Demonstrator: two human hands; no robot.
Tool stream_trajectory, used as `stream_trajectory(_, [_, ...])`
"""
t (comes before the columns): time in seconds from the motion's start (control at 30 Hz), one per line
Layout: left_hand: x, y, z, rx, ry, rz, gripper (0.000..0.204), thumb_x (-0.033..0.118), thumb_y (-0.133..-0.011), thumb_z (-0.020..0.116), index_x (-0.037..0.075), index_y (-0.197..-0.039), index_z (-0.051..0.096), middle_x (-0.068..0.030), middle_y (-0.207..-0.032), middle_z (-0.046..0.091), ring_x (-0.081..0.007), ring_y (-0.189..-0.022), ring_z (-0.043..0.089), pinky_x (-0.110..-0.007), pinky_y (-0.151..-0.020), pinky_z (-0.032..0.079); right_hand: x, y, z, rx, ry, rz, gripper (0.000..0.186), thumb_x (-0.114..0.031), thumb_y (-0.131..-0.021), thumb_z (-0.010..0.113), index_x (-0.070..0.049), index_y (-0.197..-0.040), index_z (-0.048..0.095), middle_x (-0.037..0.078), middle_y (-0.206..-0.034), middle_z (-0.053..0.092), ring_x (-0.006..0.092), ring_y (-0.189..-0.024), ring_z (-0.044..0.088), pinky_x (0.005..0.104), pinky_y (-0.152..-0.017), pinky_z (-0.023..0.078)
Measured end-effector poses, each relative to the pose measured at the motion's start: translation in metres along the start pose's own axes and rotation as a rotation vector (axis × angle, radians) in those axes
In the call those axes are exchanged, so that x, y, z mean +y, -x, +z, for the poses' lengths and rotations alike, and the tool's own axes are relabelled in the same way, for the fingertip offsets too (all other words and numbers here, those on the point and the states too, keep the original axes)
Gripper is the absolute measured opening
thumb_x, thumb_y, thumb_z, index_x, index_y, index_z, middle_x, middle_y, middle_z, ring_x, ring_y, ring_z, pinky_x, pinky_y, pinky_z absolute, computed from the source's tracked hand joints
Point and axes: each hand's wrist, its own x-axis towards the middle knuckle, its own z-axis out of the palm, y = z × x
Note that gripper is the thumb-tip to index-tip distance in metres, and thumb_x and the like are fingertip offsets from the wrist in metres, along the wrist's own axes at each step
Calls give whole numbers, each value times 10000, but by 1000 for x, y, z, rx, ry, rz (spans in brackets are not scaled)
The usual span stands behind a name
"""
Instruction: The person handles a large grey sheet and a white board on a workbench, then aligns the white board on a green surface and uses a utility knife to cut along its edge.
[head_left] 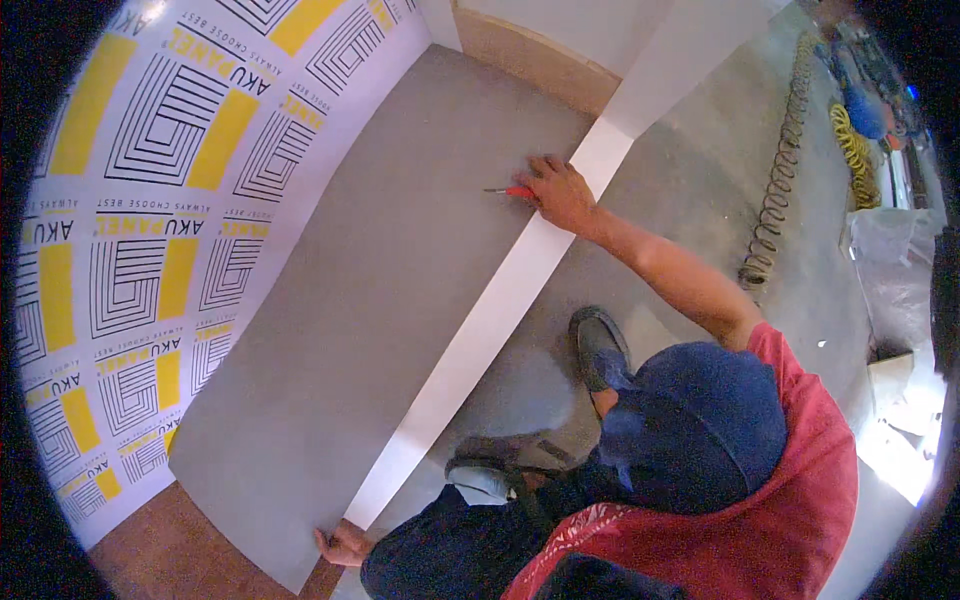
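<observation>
My right hand [562,195] is closed around a slim tool with a red handle [519,191] and a thin dark tip, which points left over a large grey sheet [300,300]. The exact kind of tool does not show. Beneath this hand runs a long white strip [470,335] along the right side of the sheet. At the strip's near end, my left hand [345,546] has its fingers curled at the corner. The strip's end is partly hidden by that hand and my clothed leg.
A wall covering [150,240] printed in white, yellow and black stands on the left. Brown flooring [190,545] shows at lower left. Coiled dark hose [785,170] and yellow hose [852,155] lie at the right, near clear plastic wrap [895,260]. My shoes [597,348] are beside the strip.
</observation>
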Motion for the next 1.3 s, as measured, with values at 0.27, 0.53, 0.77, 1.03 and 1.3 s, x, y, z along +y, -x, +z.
stream_trajectory(0.27, [-12, -11, -35, -161, 133, -226, 513, 433, -958, 554, 4, -1233, 608, -153, -1293, 602, -321, -1211, 537, -498, -1080, 387, -7, -22, 16, 129, -149, -110, 252, -307, -948, 588, -162, -1084, 743, 169, -1002, 721, 370, -1000, 665, 487, -899, 514])
stream_trajectory(0.53, [-21, 47, 66, 95, 211, 189, 320, 112, -956, 643, 98, -1260, 546, -96, -1259, 606, -254, -1094, 606, -453, -907, 523, 1, -11, 3, -48, 108, -205, 447, -179, -963, 593, -137, -1408, 575, 235, -1475, 501, 422, -1300, 523, 489, -1079, 446])
stream_trajectory(0.77, [-55, 25, 44, 138, 56, -43, 339, 127, -923, 735, 103, -1230, 593, -86, -1182, 637, -218, -1027, 648, -398, -863, 584, -17, -20, -3, -122, 126, -225, 419, -156, -954, 597, -158, -1372, 603, 218, -1467, 515, 391, -1312, 528, 479, -1069, 459])
stream_trajectory(1.03, [-80, -7, 30, -20, -5, -145, 253, 207, -874, 816, 48, -921, 625, -54, -783, 672, -160, -657, 669, -296, -597, 607, 25, -20, 16, -145, 125, -212, 542, -63, -916, 591, -166, -1445, 542, 203, -1491, 502, 372, -1361, 498, 444, -1095, 443])
stream_trajectory(1.3, [-74, -1, 50, 132, -94, -282, 270, 217, -895, 788, 19, -820, 620, -110, -750, 685, -190, -568, 678, -282, -517, 607, 36, -26, 15, -160, 111, -262, 418, -114, -990, 534, -144, -1401, 598, 82, -1470, 561, 316, -1410, 458, 425, -1151, 389])
